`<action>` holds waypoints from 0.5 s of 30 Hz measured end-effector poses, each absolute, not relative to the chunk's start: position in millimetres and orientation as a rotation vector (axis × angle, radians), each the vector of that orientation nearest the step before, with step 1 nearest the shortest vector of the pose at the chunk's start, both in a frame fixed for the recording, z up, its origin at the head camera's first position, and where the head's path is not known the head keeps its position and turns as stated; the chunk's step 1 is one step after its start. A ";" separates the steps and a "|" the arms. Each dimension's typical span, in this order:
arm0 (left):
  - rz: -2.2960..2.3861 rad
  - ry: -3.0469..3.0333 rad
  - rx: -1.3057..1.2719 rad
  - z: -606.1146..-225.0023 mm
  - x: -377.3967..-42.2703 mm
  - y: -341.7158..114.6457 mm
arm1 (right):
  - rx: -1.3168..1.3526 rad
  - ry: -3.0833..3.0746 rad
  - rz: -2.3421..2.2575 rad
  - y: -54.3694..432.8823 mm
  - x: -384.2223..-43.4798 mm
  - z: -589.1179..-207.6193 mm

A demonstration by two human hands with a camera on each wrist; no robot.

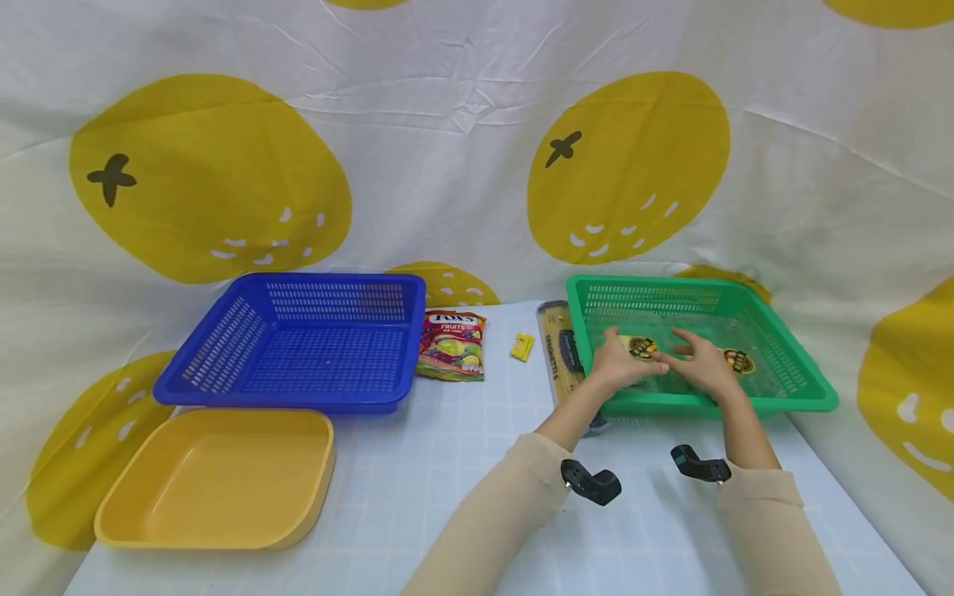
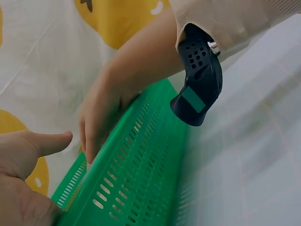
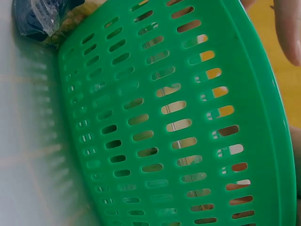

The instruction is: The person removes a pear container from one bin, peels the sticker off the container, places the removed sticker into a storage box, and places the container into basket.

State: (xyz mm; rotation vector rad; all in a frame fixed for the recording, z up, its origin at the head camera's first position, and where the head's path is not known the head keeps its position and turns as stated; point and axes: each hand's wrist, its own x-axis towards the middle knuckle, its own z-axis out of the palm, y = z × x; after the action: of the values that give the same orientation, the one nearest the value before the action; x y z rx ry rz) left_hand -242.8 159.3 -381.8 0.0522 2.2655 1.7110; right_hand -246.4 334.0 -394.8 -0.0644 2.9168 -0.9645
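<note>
Both hands reach over the near rim of a green basket (image 1: 801, 393), where clear plastic boxes with round black-and-yellow labels lie. My left hand (image 1: 619, 364) is above the left plastic box (image 1: 643, 346), its thumb extended to the right. Over the right plastic box (image 1: 739, 361) is my right hand (image 1: 702, 364), its thumb pointing toward the left one. In the left wrist view, the left thumb (image 2: 54, 143) is straight, and the right hand (image 2: 96, 117) dips behind the basket wall. The basket wall hides most of the contents in the right wrist view.
A spaghetti pack (image 1: 555, 343) lies against the basket's left side. Left of it are a small yellow packet (image 1: 522, 346) and a Fox's fruit candy bag (image 1: 451, 346). A blue basket (image 1: 335, 356) and a yellow tub (image 1: 224, 480) stand at the left.
</note>
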 end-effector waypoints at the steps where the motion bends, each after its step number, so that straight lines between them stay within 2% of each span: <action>1: 1.706 2.271 0.068 -382.3 -243.0 159.0 | -0.059 2.916 -0.956 334.3 -246.5 -395.1; 15: 1.646 2.367 0.209 -383.9 -242.2 155.4 | -0.014 2.845 -1.098 339.7 -245.4 -396.8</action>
State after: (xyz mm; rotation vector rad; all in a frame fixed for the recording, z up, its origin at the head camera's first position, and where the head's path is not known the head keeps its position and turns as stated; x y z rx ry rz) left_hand -242.2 155.4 -383.9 0.2094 2.3669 1.6464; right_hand -245.4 339.7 -396.8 -0.0144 2.8445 -1.0976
